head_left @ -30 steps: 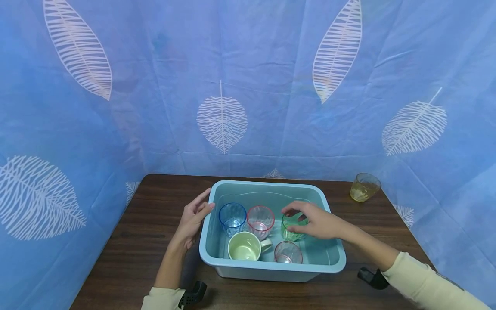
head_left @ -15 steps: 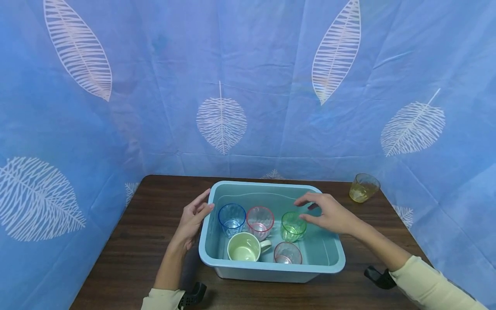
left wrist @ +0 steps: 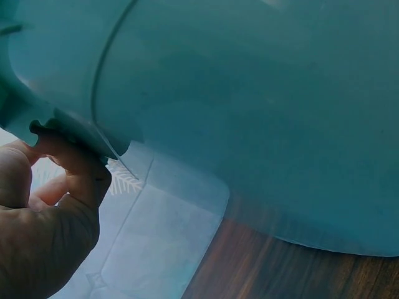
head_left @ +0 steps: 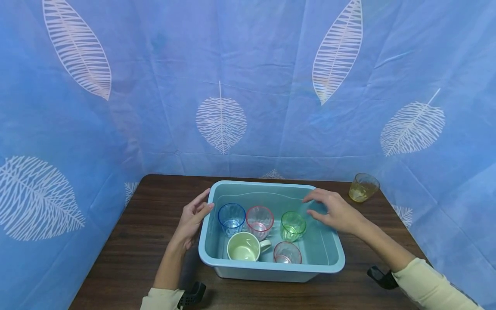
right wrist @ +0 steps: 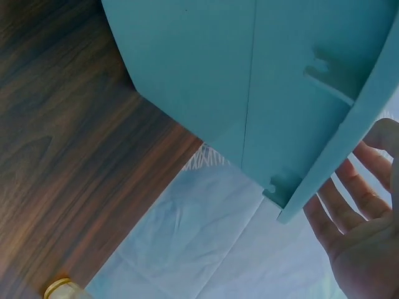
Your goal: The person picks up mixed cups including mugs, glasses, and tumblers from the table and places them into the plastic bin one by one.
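Observation:
A light-blue plastic bin [head_left: 271, 268] stands on the table. My left hand [head_left: 192, 220] holds its left rim, thumb on top and fingers at the outside; the left wrist view shows those fingers [left wrist: 81, 168] bent under the rim. Above the bin's right part is my right hand [head_left: 336, 213], fingers spread, with nothing in it. Nearest to it inside the bin is a green glass [head_left: 293, 226]. Also inside are a blue-rimmed glass [head_left: 231, 218], a pink-rimmed glass [head_left: 260, 221], a second pink-rimmed glass [head_left: 287, 253] and a pale green mug [head_left: 243, 247].
A yellow glass [head_left: 363, 188] stands outside the bin, near the back right corner of the dark wooden table [head_left: 135, 241]. Behind the table hangs a blue cloth [head_left: 271, 107] with white leaf prints.
My right hand has let go of the green glass, risen and moved right toward the bin's right rim. The glass stays in place. The left hand has not moved.

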Available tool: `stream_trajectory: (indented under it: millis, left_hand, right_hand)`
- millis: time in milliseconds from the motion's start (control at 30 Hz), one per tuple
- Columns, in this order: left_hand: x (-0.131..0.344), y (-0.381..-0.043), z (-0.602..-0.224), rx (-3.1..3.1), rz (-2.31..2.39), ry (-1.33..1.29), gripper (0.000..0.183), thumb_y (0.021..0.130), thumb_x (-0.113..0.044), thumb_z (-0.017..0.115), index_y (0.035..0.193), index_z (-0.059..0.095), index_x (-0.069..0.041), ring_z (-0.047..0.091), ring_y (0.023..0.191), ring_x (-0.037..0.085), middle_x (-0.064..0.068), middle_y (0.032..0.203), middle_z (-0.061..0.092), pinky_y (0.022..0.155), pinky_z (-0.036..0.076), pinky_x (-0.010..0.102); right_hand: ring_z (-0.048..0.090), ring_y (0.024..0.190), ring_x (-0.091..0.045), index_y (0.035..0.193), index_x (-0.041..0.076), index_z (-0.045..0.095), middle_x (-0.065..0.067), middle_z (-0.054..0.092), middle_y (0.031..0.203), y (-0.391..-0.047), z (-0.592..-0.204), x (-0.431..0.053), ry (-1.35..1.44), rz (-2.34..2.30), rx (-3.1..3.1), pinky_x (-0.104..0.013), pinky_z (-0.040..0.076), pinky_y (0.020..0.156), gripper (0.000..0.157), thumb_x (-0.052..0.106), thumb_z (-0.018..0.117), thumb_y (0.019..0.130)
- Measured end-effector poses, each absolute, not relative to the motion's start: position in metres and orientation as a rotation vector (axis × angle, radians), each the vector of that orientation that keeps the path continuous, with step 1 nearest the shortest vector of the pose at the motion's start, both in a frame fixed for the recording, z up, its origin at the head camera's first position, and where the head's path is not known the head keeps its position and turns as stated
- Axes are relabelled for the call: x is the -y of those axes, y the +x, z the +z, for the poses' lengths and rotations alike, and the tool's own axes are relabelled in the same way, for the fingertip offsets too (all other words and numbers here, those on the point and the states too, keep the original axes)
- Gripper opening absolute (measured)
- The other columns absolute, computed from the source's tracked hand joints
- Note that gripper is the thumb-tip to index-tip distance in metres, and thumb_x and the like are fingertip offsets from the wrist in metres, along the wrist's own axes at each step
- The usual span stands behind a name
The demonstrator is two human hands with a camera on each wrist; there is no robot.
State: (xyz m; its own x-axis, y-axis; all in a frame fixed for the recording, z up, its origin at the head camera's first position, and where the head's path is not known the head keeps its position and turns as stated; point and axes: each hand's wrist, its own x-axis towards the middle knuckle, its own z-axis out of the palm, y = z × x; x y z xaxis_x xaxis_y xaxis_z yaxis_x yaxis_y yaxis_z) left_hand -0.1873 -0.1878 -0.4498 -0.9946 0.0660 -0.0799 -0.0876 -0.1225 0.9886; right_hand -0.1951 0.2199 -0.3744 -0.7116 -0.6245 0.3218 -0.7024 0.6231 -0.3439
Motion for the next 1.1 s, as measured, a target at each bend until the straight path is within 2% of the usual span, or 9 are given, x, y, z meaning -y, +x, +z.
stream_trajectory:
  millis: [133, 267, 333, 400, 467, 567, 667, 900, 1100]
  left_hand:
    - [0.188, -0.188, -0.449, -2.005, 2.286, -0.019, 0.057, 0.104, -0.015, 0.065, 0.156, 0.045, -0.011, 0.063, 0.084, 0.020, 0.009, 0.092, 0.067, 0.079, 0.062, 0.035]
    - [0.187, -0.188, -0.450, -2.001, 2.287, -0.021, 0.057, 0.104, -0.016, 0.065, 0.157, 0.045, -0.011, 0.063, 0.084, 0.020, 0.008, 0.092, 0.067, 0.079, 0.062, 0.034]
    - [0.187, -0.188, -0.450, -2.005, 2.285, -0.022, 0.057, 0.104, -0.017, 0.065, 0.157, 0.045, -0.010, 0.064, 0.084, 0.019, 0.009, 0.093, 0.068, 0.079, 0.062, 0.034]
    - [0.187, -0.188, -0.451, -2.011, 2.283, -0.021, 0.057, 0.104, -0.016, 0.065, 0.157, 0.045, -0.010, 0.065, 0.085, 0.019, 0.009, 0.094, 0.068, 0.079, 0.062, 0.034]
    - [0.187, -0.188, -0.451, -2.014, 2.284, -0.018, 0.057, 0.104, -0.016, 0.065, 0.157, 0.045, -0.010, 0.064, 0.085, 0.019, 0.009, 0.094, 0.068, 0.078, 0.062, 0.034]
    - [0.187, -0.188, -0.452, -2.017, 2.288, -0.015, 0.057, 0.103, -0.015, 0.065, 0.157, 0.045, -0.010, 0.064, 0.084, 0.020, 0.009, 0.092, 0.067, 0.077, 0.062, 0.034]
    - [0.187, -0.188, -0.453, -2.016, 2.291, -0.017, 0.057, 0.103, -0.014, 0.065, 0.156, 0.045, -0.011, 0.064, 0.083, 0.020, 0.007, 0.090, 0.066, 0.076, 0.062, 0.033]
    - [0.187, -0.187, -0.452, -2.009, 2.297, -0.018, 0.057, 0.104, -0.015, 0.065, 0.157, 0.044, -0.010, 0.065, 0.083, 0.018, 0.008, 0.093, 0.068, 0.075, 0.061, 0.031]
    - [0.186, -0.187, -0.452, -2.008, 2.297, -0.023, 0.057, 0.104, -0.015, 0.065, 0.157, 0.045, -0.011, 0.065, 0.084, 0.020, 0.007, 0.092, 0.068, 0.077, 0.062, 0.034]
  right_hand:
    - [0.067, 0.089, -0.021, 0.112, 0.009, 0.072, -0.003, 0.070, 0.109, -0.194, -0.372, -0.222, 1.073, 0.655, 2.634, -0.039, 0.056, 0.069, 0.028, -0.004, 0.078, 0.088]
    - [0.055, 0.071, -0.009, 0.111, 0.007, 0.072, -0.007, 0.068, 0.110, -0.193, -0.370, -0.226, 1.011, 0.696, 2.634, -0.027, 0.047, 0.058, 0.028, -0.011, 0.070, 0.089]
    - [0.046, 0.067, -0.005, 0.110, 0.005, 0.072, -0.008, 0.068, 0.110, -0.194, -0.371, -0.229, 0.977, 0.712, 2.623, -0.024, 0.042, 0.055, 0.028, -0.014, 0.067, 0.090]
    - [0.045, 0.066, -0.005, 0.108, 0.004, 0.073, -0.009, 0.068, 0.109, -0.195, -0.371, -0.232, 0.947, 0.703, 2.601, -0.025, 0.042, 0.056, 0.027, -0.015, 0.065, 0.089]
    - [0.049, 0.069, -0.006, 0.107, 0.003, 0.073, -0.009, 0.068, 0.109, -0.196, -0.371, -0.235, 0.915, 0.665, 2.580, -0.026, 0.044, 0.057, 0.026, -0.014, 0.066, 0.090]
    - [0.061, 0.079, -0.017, 0.107, 0.003, 0.073, -0.010, 0.069, 0.109, -0.198, -0.372, -0.241, 0.858, 0.616, 2.563, -0.034, 0.051, 0.063, 0.024, -0.012, 0.067, 0.090]
    - [0.067, 0.090, -0.029, 0.107, 0.002, 0.073, -0.013, 0.069, 0.110, -0.198, -0.372, -0.246, 0.800, 0.587, 2.566, -0.044, 0.054, 0.068, 0.023, -0.012, 0.068, 0.089]
    - [0.067, 0.093, -0.037, 0.110, 0.000, 0.072, -0.018, 0.068, 0.112, -0.200, -0.375, -0.259, 0.705, 0.565, 2.633, -0.050, 0.053, 0.070, 0.024, -0.009, 0.072, 0.088]
    - [0.065, 0.101, -0.044, 0.115, -0.002, 0.071, -0.022, 0.065, 0.117, -0.201, -0.377, -0.266, 0.629, 0.522, 2.726, -0.057, 0.054, 0.076, 0.026, -0.004, 0.073, 0.089]
